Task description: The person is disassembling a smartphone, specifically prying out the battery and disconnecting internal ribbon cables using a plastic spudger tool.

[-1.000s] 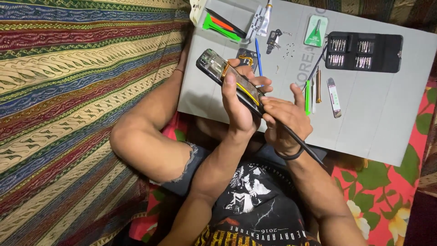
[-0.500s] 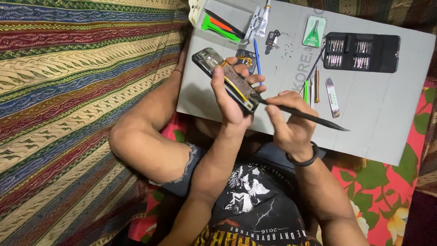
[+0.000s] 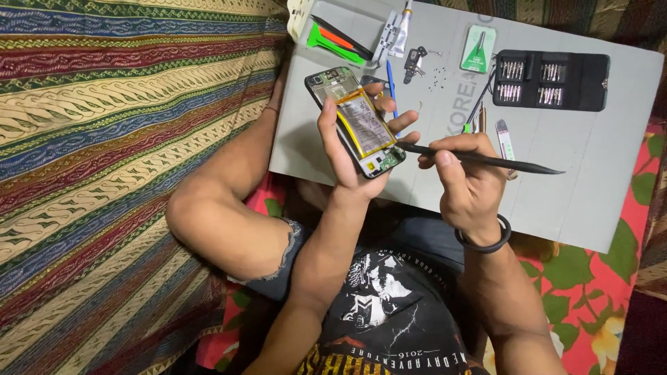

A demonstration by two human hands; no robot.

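A phone [image 3: 356, 123] with its back cover removed was held over a grey mat [image 3: 590, 187]. Its inside was laid bare: a green and dark board at the top end, a large silver battery [image 3: 364, 123] edged in yellow along the middle, and a small green board at the bottom end. The phone was tilted, its top end pointing up and to the left, away from the person.

The phone was grasped by the left hand [image 3: 347, 149], which was wrapped around it from below, the thumb lying along the left edge and the fingertips showing at the right edge. Just to the right, a thin black spudger [image 3: 479, 160] was pinched in the right hand [image 3: 469, 187] between the thumb and the curled fingers. Its tip was set against the bottom right corner of the phone, beside the small green board, while its long end was pointed out to the right over the mat. The two hands were close together, nearly touching at the phone's lower end. A dark band [image 3: 486, 239] was worn on the right wrist.

Farther back on the mat, well apart from the hands, a black bit case [image 3: 549, 80] was laid open, and green and orange picks [image 3: 333, 42] were seen at the far left corner.
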